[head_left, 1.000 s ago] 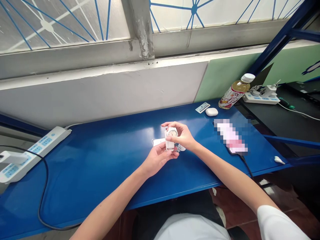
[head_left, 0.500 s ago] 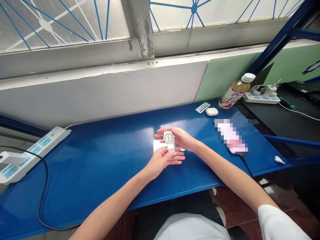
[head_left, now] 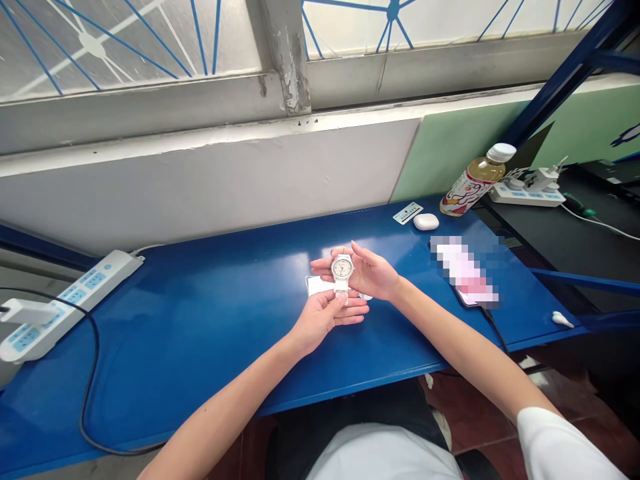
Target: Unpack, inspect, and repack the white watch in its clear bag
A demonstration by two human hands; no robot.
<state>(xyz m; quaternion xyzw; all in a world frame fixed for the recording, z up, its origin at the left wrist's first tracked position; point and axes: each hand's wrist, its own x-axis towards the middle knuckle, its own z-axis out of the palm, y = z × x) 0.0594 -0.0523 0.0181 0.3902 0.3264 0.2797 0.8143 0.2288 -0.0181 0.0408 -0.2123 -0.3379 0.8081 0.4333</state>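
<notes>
White watch [head_left: 343, 268] is pinched by left fingers [head_left: 351, 311]; right fingers [head_left: 322, 264] are spread behind. White item [head_left: 319, 287] is partly hidden; bottle [head_left: 470, 191] is noted upper right.

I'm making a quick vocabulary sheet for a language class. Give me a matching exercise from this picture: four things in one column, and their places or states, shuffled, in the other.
Things:
1. Watch
2. Bottle
3. Card
4. White case

Places and states:
A. Rounded, sitting between two other things on the list
B. Thin and flat on the blue table
C. Strap pinched by the left hand, in front of the open right hand
D. Capped in white, with amber liquid inside

Right pairs: 1-C, 2-D, 3-B, 4-A
</notes>
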